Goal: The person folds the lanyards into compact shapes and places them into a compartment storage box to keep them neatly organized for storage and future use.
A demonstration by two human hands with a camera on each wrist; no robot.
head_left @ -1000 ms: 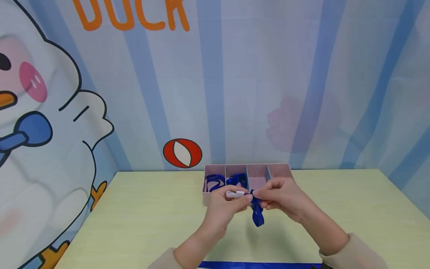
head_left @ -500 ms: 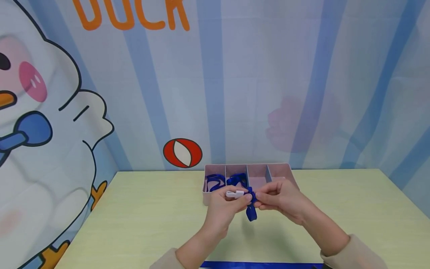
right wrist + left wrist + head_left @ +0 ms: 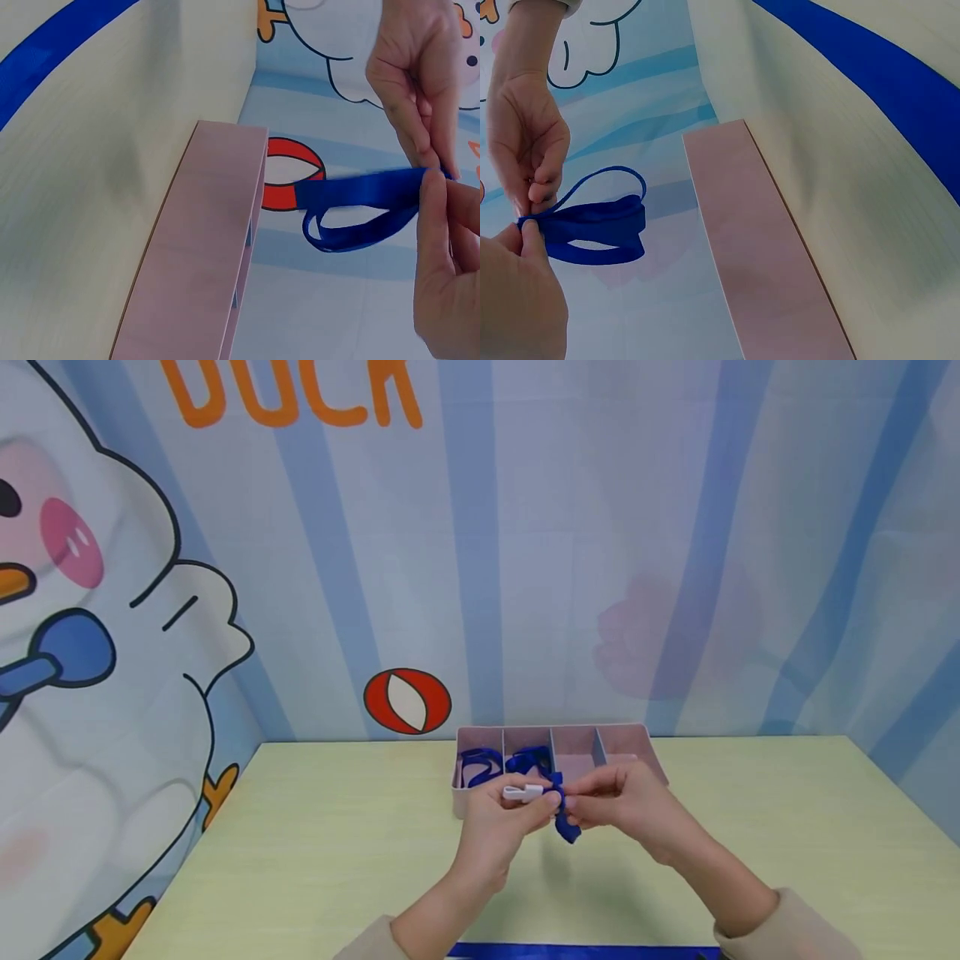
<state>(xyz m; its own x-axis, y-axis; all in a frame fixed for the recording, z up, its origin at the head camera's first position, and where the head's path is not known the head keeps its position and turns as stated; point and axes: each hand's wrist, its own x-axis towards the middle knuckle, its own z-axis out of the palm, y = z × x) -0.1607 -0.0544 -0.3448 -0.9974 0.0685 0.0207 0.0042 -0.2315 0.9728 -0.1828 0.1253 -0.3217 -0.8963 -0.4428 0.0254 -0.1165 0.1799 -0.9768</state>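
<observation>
Both hands meet in front of the box, at a folded blue lanyard (image 3: 567,828) with a white clip (image 3: 522,792). My left hand (image 3: 495,831) pinches the strap beside the clip between thumb and fingers. The right hand (image 3: 641,814) pinches the same strap from the other side, fingertips right against the left ones. Flat loops of the lanyard (image 3: 592,232) stick out from the pinch in the left wrist view. The lanyard (image 3: 367,187) also shows folded in the right wrist view, its gathered end hidden by the fingers.
Behind the hands, a pink divided box (image 3: 459,803) stands at the table's back edge. Its two left compartments hold blue lanyards (image 3: 482,763). A blue strip (image 3: 585,952) lies along the table's front. A printed curtain (image 3: 525,568) hangs behind.
The right hand has shifted slightly left toward the left hand, and the strap now passes around the bundle beside the clip. The hanging loop has risen a little. The left hand stays nearly still.
</observation>
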